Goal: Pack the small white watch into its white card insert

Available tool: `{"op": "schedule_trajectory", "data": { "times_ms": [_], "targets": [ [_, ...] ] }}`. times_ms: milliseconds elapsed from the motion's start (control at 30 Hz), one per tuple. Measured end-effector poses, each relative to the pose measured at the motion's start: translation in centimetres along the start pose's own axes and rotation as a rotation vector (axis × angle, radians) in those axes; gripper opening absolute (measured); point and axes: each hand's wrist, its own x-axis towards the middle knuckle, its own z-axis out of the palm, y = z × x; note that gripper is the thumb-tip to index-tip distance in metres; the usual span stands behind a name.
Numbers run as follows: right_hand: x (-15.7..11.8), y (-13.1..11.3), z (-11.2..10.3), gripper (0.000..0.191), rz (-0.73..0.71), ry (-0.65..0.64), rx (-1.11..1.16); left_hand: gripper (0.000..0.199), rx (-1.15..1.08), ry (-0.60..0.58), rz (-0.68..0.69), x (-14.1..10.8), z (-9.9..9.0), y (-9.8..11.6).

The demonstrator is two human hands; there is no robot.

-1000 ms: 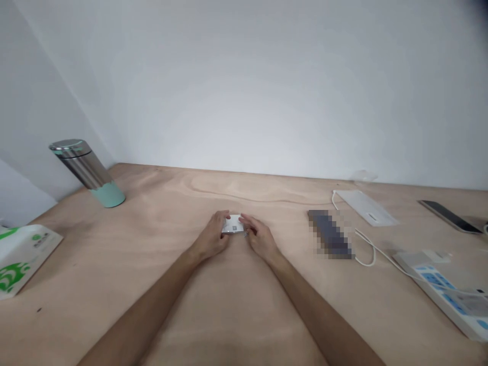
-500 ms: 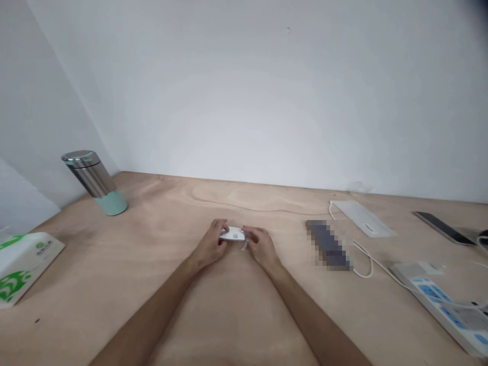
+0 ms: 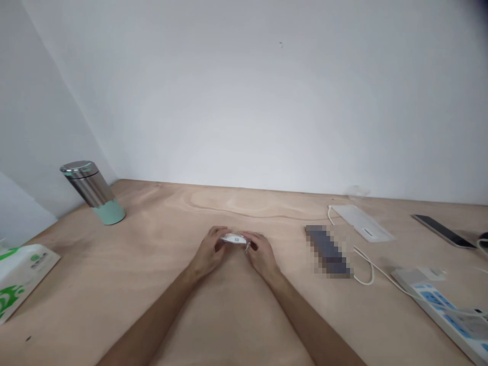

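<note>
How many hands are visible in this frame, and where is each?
2. The left hand is at the left end of the small white item; the right hand is at its right end. No other hands show.

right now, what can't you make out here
Head view, white item: ends behind left hand and right hand
Head view, its printed mark: too small, blurred
Head view, dark slab: pixelated over
Head view, green-and-white package: cut by left edge
Head view, blue-marked box: cut by right edge

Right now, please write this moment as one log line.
left hand: holds left end of white packet; right hand: holds its right end; bottle: on table
</note>
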Motion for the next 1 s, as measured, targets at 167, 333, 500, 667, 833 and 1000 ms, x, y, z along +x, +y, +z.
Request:
{"op": "schedule_trajectory", "data": {
  "times_ms": [167,333,500,667,833,1000],
  "targets": [
    [0.18,-0.56,-0.20,0.025,0.116,0.056,0.163,0.050,-0.198,0.087,-0.171,-0.11,0.63,-0.62],
    [0.13,-0.51,-0.08,0.032,0.327,0.097,0.289,0.049,-0.313,0.070,-0.256,-0.17,0.85,-0.43],
    [-0.08,-0.05,0.23,0.042,0.372,0.146,0.376,0.051,-0.271,0.086,-0.225,-0.01,0.75,-0.10],
    [-0.13,-0.12,0.14,0.044,0.387,0.175,0.416,0.049,-0.073,0.040,-0.168,0.25,0.59,-0.39],
    [-0.07,-0.01,0.08,0.041,0.371,0.163,0.402,0.068,-0.078,-0.018,-0.155,0.14,0.74,-0.40],
    [-0.08,-0.03,-0.03,0.036,0.362,0.162,0.373,0.052,0.103,-0.071,-0.048,-0.04,0.67,-0.32]
  ]
}}
